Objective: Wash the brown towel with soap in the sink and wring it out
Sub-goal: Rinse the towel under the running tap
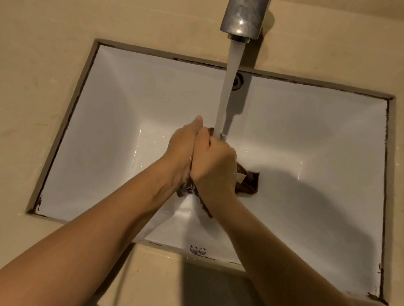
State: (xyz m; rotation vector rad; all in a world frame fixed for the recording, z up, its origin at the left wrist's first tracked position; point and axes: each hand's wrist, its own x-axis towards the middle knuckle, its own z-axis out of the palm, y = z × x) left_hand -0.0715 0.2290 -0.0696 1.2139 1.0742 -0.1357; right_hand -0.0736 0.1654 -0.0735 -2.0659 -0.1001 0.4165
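Left hand point(183, 146) and right hand point(213, 166) squeeze one brown towel point(248, 182).

This is a washroom, the kind found in a home or small public building. A white rectangular basin point(115, 125) is set under a beige stone tabletop point(35, 40), its sealed edge stained and chipped. A metal tap point(245, 12) runs water point(228, 87) down past the overflow hole point(238, 81).

Sink point(320, 129) front-rim mark (a small logo) is unreadable.
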